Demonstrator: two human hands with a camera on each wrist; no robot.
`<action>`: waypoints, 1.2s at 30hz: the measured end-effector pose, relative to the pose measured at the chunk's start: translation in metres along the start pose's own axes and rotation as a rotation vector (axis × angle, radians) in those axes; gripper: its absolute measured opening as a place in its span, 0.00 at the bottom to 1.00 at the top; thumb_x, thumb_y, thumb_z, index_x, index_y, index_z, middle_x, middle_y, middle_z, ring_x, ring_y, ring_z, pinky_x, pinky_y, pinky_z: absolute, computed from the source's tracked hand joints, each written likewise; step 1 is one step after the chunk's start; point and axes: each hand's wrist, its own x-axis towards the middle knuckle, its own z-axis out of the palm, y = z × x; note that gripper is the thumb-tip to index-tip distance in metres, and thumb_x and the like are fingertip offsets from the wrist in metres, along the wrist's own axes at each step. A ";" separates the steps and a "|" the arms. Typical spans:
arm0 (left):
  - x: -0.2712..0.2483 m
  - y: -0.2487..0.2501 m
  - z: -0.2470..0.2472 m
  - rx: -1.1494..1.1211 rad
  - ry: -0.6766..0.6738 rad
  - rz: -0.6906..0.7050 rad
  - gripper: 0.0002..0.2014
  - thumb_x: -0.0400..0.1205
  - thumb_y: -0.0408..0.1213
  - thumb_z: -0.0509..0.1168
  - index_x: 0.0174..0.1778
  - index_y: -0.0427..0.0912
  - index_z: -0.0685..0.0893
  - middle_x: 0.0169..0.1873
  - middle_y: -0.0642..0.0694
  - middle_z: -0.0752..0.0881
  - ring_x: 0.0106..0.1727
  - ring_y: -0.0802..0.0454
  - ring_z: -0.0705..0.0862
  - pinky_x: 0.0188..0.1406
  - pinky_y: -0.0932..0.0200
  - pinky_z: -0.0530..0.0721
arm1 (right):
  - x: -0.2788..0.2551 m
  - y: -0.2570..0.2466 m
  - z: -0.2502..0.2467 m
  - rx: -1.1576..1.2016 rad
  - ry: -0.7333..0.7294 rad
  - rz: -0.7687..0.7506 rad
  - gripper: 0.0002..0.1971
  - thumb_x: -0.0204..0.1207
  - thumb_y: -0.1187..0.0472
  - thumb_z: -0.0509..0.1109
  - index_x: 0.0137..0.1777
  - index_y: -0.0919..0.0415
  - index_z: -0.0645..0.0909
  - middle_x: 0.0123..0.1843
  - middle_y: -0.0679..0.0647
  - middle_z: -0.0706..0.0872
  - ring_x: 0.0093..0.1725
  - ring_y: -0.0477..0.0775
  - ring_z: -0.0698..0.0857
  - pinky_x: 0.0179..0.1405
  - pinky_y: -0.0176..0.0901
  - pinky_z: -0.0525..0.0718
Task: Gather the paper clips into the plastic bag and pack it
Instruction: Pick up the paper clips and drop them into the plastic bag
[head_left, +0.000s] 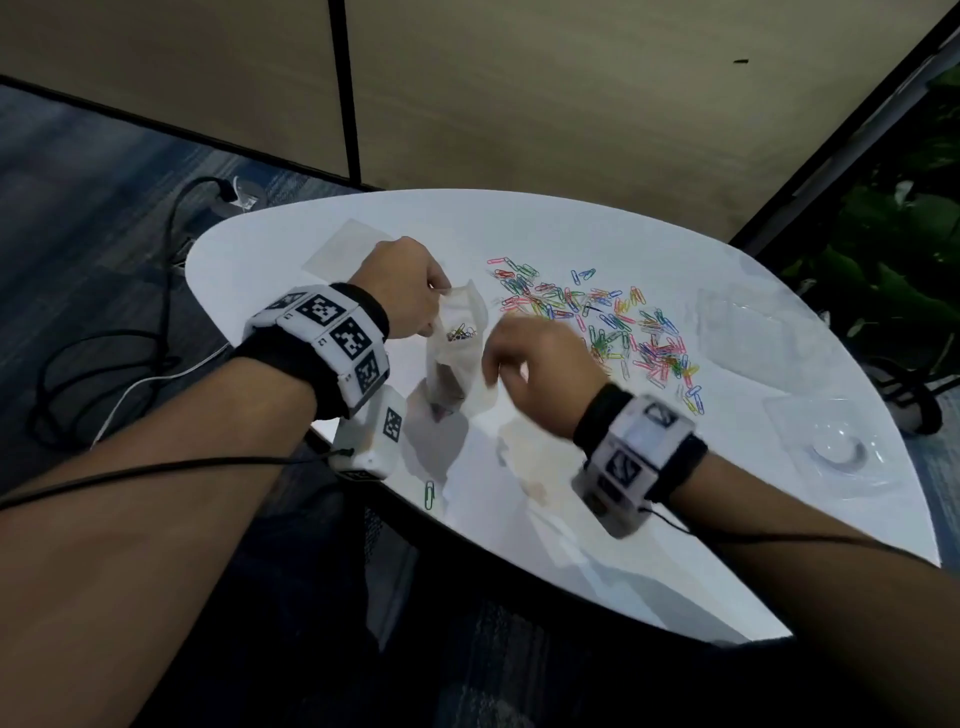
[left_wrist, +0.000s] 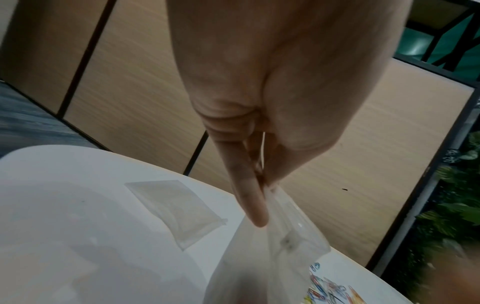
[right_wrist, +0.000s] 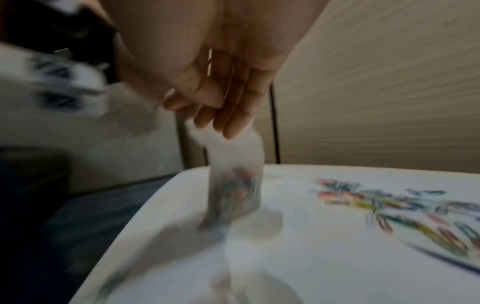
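Observation:
My left hand (head_left: 437, 297) pinches the top rim of a clear plastic bag (head_left: 457, 364) between thumb and forefinger and holds it upright on the white table (head_left: 571, 530). In the left wrist view the left hand (left_wrist: 262, 188) grips the bag (left_wrist: 259, 259) at its zip strip. A few paper clips (head_left: 460, 332) lie inside. My right hand (head_left: 494, 366) is blurred beside the bag's right edge. Seen from the right wrist, the right hand (right_wrist: 207, 121) hangs over the bag's mouth (right_wrist: 233, 185), its fingers fairly straight with nothing visible in them. Several coloured clips (head_left: 613, 332) lie scattered to the right.
A single green clip (head_left: 429, 493) lies near the table's front edge. An empty flat bag (head_left: 345, 249) lies behind my left hand, and another clear bag (head_left: 743, 322) and a clear plastic tray (head_left: 836, 447) are at the right. Cables (head_left: 104, 364) trail on the floor at left.

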 end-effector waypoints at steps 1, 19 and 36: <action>0.000 -0.003 -0.003 -0.006 0.003 -0.013 0.14 0.83 0.25 0.60 0.58 0.37 0.90 0.40 0.36 0.92 0.37 0.44 0.93 0.51 0.50 0.92 | -0.018 -0.001 0.013 -0.017 -0.151 -0.065 0.14 0.66 0.71 0.60 0.39 0.56 0.86 0.46 0.52 0.88 0.46 0.56 0.84 0.50 0.54 0.84; 0.002 -0.003 -0.004 -0.027 0.008 -0.030 0.15 0.84 0.26 0.59 0.56 0.40 0.90 0.42 0.38 0.92 0.39 0.44 0.93 0.53 0.49 0.91 | -0.059 0.102 0.054 -0.569 -0.615 -0.003 0.35 0.84 0.37 0.35 0.86 0.54 0.37 0.87 0.51 0.37 0.86 0.55 0.39 0.85 0.59 0.44; 0.003 0.007 0.005 -0.008 -0.052 0.011 0.14 0.83 0.25 0.59 0.57 0.37 0.89 0.41 0.38 0.90 0.39 0.41 0.93 0.52 0.46 0.92 | -0.008 0.161 0.017 -0.602 -0.423 0.629 0.10 0.77 0.71 0.64 0.53 0.68 0.85 0.53 0.61 0.85 0.51 0.61 0.87 0.50 0.46 0.85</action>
